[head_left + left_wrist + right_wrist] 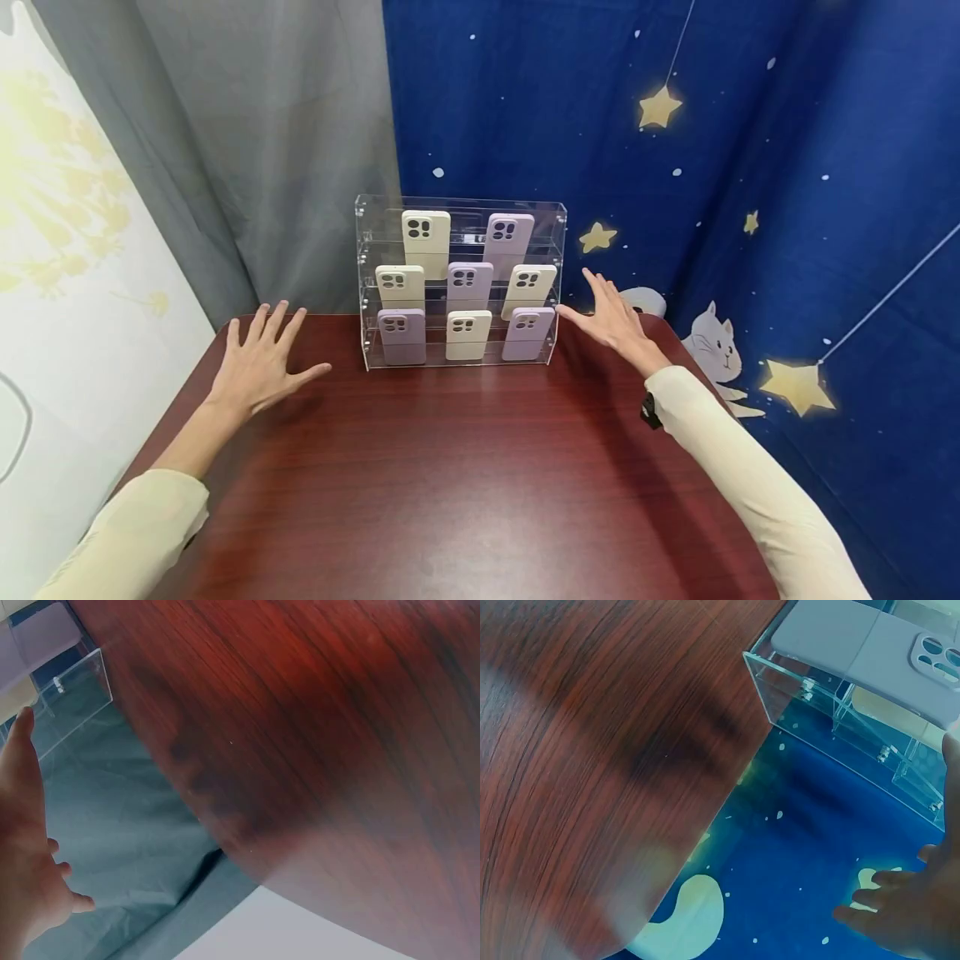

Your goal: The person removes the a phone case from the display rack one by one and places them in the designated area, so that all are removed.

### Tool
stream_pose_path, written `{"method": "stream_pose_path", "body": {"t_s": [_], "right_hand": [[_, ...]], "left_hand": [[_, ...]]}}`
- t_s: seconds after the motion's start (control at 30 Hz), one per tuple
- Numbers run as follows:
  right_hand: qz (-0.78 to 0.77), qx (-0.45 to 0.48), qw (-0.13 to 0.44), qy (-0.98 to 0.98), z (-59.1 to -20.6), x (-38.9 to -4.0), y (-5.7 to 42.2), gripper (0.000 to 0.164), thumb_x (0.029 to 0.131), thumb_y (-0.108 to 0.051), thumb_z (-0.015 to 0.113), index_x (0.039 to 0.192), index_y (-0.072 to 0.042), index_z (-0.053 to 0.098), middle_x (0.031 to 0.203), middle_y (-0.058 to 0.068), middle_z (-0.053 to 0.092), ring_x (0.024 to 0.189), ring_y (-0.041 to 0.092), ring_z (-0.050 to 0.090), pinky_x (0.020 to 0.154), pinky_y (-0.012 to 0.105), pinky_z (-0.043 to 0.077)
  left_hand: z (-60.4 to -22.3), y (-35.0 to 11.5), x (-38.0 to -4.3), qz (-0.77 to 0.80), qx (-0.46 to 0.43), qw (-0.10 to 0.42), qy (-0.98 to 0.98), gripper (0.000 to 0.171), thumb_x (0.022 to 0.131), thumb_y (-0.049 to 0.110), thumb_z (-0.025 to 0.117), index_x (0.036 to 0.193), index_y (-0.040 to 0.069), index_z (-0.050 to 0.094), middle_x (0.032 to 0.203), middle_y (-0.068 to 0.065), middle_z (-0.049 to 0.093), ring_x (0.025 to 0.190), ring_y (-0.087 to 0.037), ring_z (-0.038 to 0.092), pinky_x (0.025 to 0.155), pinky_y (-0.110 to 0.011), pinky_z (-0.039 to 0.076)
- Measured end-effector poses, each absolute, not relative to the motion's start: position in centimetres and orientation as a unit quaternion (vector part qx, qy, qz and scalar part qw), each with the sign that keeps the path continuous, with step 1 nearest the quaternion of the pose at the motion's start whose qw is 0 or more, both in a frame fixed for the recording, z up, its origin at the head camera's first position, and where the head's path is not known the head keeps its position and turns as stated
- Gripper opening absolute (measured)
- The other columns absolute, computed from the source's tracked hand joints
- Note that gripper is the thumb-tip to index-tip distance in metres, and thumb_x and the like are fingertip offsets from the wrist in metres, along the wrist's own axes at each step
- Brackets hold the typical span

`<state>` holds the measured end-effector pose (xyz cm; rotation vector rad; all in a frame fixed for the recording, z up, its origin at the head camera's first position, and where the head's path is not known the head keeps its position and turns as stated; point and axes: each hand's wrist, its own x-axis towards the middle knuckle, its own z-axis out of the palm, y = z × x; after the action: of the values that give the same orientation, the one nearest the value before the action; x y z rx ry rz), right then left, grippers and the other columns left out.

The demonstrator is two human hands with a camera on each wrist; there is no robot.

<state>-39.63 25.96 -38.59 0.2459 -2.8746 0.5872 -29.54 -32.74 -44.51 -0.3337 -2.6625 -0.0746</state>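
Note:
A clear acrylic display rack (364, 250) stands at the far edge of the table, holding several phone cases in three tiers. On top are a cream case (427, 250) and a lilac case (506, 247). Two cream cases flank a lilac one (470, 287) in the middle tier. Below, a cream case (468, 340) sits between two lilac ones. My left hand (255, 367) is spread left of the rack, apart from it. Fingers extended, my right hand (611, 317) is beside the rack's right side; whether its thumb touches the rack or lower lilac case (870, 656) I cannot tell.
The dark red wooden table (465, 450) stretches in front of the rack. Behind it hang a grey curtain (277, 150) and a blue curtain (525, 100) with stars and a cat. A white patterned panel (67, 275) stands at the left.

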Motion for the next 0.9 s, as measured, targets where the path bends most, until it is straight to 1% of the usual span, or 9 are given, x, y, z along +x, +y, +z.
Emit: {"method": "stream_pose_path", "body": {"t_s": [0.1,0.2,0.27,0.37,0.53,0.7,0.9], "right_hand": [[0.22,0.078,0.096,-0.968,-38.5,-39.8,25.8,0.104,0.088,-0.079,0.059,0.168,-0.036,0.009,0.171,0.015,0.022,0.155,0.041,0.024,0.115,0.075,0.029],[0.244,0.072,0.098,-0.962,-38.6,-40.0,25.6,0.102,0.088,-0.079,0.06,0.168,-0.039,0.01,0.17,0.014,0.027,0.149,0.043,0.037,0.111,0.072,0.038],[0.256,0.079,0.102,-0.958,-38.6,-40.2,25.5,0.103,0.089,-0.076,0.062,0.168,-0.037,0.01,0.168,0.014,0.031,0.144,0.045,0.043,0.11,0.069,0.042],[0.283,0.095,0.106,-0.949,-38.6,-40.4,25.4,0.101,0.091,-0.07,0.066,0.168,-0.032,0.014,0.166,0.015,0.036,0.145,0.042,0.044,0.113,0.065,0.041],[0.318,0.131,0.111,-0.932,-38.8,-40.9,25.3,0.096,0.095,-0.052,0.073,0.168,-0.024,0.018,0.16,0.02,0.043,0.147,0.037,0.043,0.118,0.06,0.038],[0.375,0.163,0.111,-0.906,-38.9,-41.1,25.0,0.09,0.096,-0.035,0.077,0.166,-0.017,0.024,0.156,0.026,0.045,0.142,0.042,0.048,0.116,0.057,0.043],[0.448,0.186,0.084,-0.87,-39.0,-41.4,24.5,0.086,0.098,-0.019,0.075,0.166,-0.012,0.024,0.157,0.031,0.042,0.141,0.045,0.048,0.117,0.056,0.042]], "left_hand": [[-44.4,-32.3,-29.7,-0.029,-0.125,0.227,-0.965,0.108,0.083,0.076,0.067,0.161,0.009,0.035,0.163,-0.026,0.032,0.151,-0.048,0.024,0.118,-0.078,0.013],[-44.4,-31.9,-29.9,-0.033,-0.128,0.228,-0.965,0.107,0.083,0.074,0.068,0.16,0.008,0.037,0.163,-0.026,0.033,0.15,-0.048,0.025,0.117,-0.077,0.015],[-44.5,-31.7,-30.0,-0.037,-0.13,0.23,-0.964,0.106,0.083,0.073,0.07,0.16,0.008,0.037,0.162,-0.026,0.034,0.15,-0.048,0.027,0.117,-0.077,0.016],[-44.5,-31.4,-30.1,-0.043,-0.135,0.235,-0.962,0.105,0.082,0.072,0.072,0.16,0.009,0.038,0.162,-0.025,0.035,0.15,-0.047,0.028,0.117,-0.077,0.018],[-44.7,-31.0,-30.3,-0.051,-0.149,0.242,-0.957,0.102,0.083,0.067,0.074,0.159,0.008,0.04,0.16,-0.024,0.038,0.148,-0.047,0.032,0.115,-0.077,0.023],[-44.7,-30.4,-30.3,-0.058,-0.155,0.242,-0.956,0.098,0.084,0.063,0.075,0.159,0.01,0.04,0.161,-0.022,0.038,0.148,-0.046,0.032,0.115,-0.075,0.026],[-44.8,-29.7,-30.6,-0.07,-0.164,0.246,-0.953,0.095,0.085,0.059,0.077,0.159,0.011,0.041,0.161,-0.021,0.039,0.147,-0.045,0.035,0.116,-0.074,0.028]]}}
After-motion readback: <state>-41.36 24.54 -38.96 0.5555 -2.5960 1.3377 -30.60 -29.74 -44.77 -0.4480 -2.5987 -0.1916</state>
